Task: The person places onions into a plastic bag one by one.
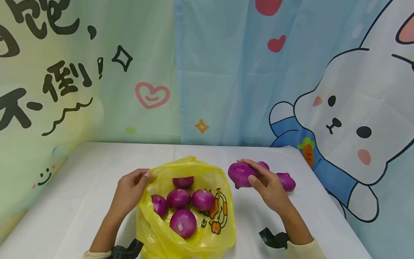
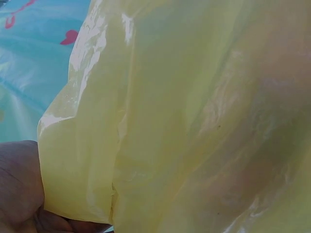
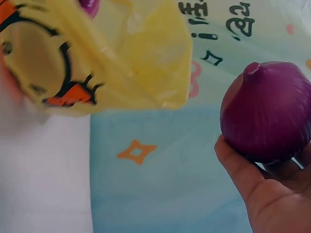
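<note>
A yellow plastic bag (image 1: 147,230) stands with its mouth spread, several purple onions (image 1: 183,223) inside it. My left hand (image 1: 132,189) pinches the bag's left rim between thumb and fingers; in the left wrist view the yellow film (image 2: 160,121) covers most of the picture. To the right of the bag, my right hand (image 1: 267,185) holds another purple onion (image 1: 240,175), its fingers curled over the top and thumb below. The right wrist view shows this held onion (image 3: 269,111) close up, apart from the bag (image 3: 150,73).
Behind the right hand, two more onions lie on the white table (image 1: 81,201): one partly hidden onion (image 1: 263,165) and another onion (image 1: 286,182) farther right. A printed cloth backdrop (image 1: 213,90) hangs behind the table's far edge.
</note>
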`<state>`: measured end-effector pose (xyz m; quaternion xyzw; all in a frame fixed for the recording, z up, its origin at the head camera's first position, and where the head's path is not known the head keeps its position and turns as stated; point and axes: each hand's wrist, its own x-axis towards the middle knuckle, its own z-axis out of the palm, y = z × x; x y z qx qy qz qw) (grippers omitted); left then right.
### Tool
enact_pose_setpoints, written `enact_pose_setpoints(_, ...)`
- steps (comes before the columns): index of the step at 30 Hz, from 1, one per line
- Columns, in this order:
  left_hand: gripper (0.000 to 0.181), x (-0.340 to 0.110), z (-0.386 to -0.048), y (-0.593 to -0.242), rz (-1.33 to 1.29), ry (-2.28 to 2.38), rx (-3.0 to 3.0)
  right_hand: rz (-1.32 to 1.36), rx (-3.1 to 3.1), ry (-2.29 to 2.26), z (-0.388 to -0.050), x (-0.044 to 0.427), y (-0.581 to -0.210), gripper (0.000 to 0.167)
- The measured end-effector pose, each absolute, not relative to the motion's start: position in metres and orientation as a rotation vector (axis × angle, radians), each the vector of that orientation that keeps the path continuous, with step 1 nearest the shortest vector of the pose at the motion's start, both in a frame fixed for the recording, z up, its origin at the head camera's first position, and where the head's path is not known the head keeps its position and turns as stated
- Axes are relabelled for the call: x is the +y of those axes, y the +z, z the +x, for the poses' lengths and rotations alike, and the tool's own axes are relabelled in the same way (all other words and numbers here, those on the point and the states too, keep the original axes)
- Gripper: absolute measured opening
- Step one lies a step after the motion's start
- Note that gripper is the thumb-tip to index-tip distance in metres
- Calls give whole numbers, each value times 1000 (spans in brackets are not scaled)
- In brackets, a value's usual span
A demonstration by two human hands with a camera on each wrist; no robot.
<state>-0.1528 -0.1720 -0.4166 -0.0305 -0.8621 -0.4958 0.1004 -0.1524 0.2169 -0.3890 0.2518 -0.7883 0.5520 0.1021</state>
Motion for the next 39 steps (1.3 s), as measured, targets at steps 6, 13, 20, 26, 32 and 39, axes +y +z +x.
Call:
enact_pose_setpoints(6, 36, -172, -152, -418, -79, -1475, -2553, 816, -2298, 1726, -160, 202, -384, 44)
enact_pose_setpoints(13, 35, -169, -151, -422, -95, -1470, -2571, 919, -2259, 1872, -161, 181, -389, 44)
enact_pose_setpoints(20, 36, -170, -151, -423, -98, -1441, -2571, 986, -2257, 2001, -165, 156, -394, 45)
enact_pose_setpoints(26, 38, -174, -150, -421, -90, -1442, -2574, 1049, -2351, 2053, -169, 144, -401, 45)
enact_pose_setpoints(32, 37, -173, -152, -417, -114, -1467, -2549, 1040, -2512, 1989, -175, 140, -406, 43)
enact_pose_setpoints(39, 36, -170, -154, -418, -111, -1463, -2549, 957, -2612, 1910, -177, 139, -414, 46)
